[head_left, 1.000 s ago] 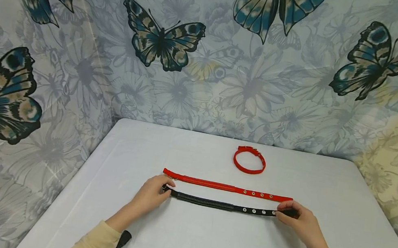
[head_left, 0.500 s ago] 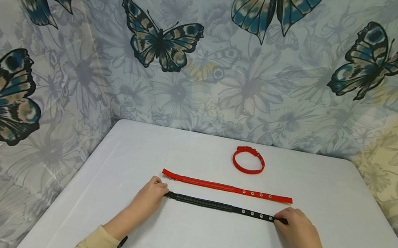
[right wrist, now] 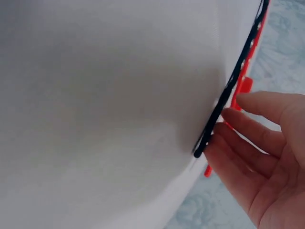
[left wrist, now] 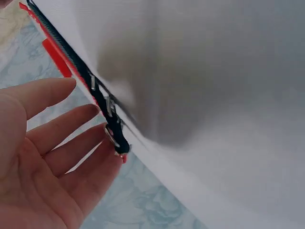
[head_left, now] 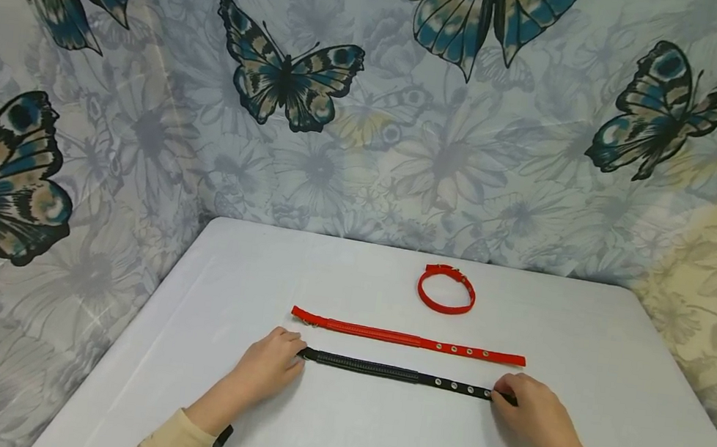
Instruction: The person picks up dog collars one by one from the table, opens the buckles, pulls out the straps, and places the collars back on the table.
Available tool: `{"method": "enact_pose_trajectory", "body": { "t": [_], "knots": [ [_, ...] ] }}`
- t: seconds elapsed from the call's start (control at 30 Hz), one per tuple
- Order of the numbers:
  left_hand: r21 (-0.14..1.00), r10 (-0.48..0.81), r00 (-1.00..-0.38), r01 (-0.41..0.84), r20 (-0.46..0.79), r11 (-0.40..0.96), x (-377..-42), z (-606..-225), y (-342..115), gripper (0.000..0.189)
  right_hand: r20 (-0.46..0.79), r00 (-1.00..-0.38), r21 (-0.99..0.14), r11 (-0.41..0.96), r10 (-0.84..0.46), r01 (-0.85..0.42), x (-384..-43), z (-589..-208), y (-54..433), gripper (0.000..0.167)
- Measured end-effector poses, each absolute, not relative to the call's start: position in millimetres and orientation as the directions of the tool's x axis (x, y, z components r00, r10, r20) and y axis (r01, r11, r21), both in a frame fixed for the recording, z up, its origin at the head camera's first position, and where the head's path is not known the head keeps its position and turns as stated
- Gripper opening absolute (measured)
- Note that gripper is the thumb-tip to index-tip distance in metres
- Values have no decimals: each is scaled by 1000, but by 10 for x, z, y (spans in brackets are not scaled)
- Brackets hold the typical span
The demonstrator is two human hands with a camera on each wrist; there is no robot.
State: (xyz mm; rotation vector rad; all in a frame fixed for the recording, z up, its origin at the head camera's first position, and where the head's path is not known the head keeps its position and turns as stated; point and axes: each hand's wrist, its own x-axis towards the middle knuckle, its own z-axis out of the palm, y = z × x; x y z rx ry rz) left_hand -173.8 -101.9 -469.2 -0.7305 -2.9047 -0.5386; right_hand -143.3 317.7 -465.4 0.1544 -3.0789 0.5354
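Note:
A black collar (head_left: 369, 367) with a quilted strip and metal eyelets lies stretched out on the white table. My left hand (head_left: 267, 366) is at its buckle end; in the left wrist view the fingertips touch beside the metal buckle and ring, with the thumb held apart. At the eyelet end is my right hand (head_left: 533, 408), its extended fingers touching the strap in the right wrist view and partly hiding the tip in the head view. Just behind, a matching red collar (head_left: 372, 333) lies straight, roughly parallel to the black one.
Farther back, a second red collar (head_left: 444, 309) is buckled into a ring. The white table (head_left: 374, 439) ends at a butterfly-patterned backdrop (head_left: 324, 175). A dark object (head_left: 223, 437) shows beside the left sleeve (head_left: 177, 439).
The black collar has come toward me at its right end, away from the red one, and now lies nearly parallel to it. Both hands have shifted slightly; over the last half second they barely move.

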Motion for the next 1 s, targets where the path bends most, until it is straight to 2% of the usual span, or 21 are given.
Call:
{"method": "enact_pose_trajectory", "body": {
  "t": [0.17, 0.23, 0.3, 0.4, 0.53, 0.63, 0.7, 0.8, 1.0],
  "knots": [
    [389, 466, -865, 499, 184, 774, -1708, -4610, -897, 23, 142, -985, -388, 909, -103, -151, -1416, -4635, 3096, 6],
    [484, 495, -853, 507, 165, 713, -1723, -4587, -812, 24, 195, -975, -428, 886, -103, -179, -1425, -4631, 3071, 7],
    [628, 524, -843, 473, 119, 618, -1758, -4585, -699, 25, 229, -969, -476, 858, -90, -192, -1441, -4625, 3050, 9],
    [810, 545, -837, 346, 38, 474, -1827, -4613, -498, 30, 230, -972, -551, 817, -48, -171, -1485, -4631, 3020, 11],
    [962, 528, -843, 49, -105, 269, -1945, -4669, -204, 36, 147, -989, -685, 724, 31, -79, -1584, -4647, 2965, 21],
    [982, 495, -848, -161, -188, 98, -2072, -4687, 27, 39, 26, -996, -823, 568, 90, 30, -1699, -4661, 2937, 32],
    [969, 449, -863, -243, -232, 35, -2174, -4686, 166, 42, -59, -991, -889, 445, 117, 105, -1797, -4676, 2923, 39],
    [959, 383, -885, -283, -266, 10, -2339, -4676, 369, 44, -144, -973, -929, 315, 178, 195, -1970, -4684, 2912, 45],
    [957, 291, -912, -282, -289, 66, -2662, -4679, 715, 41, -253, -919, -921, 215, 303, 324, -2325, -4683, 2916, 49]
  ]
}}
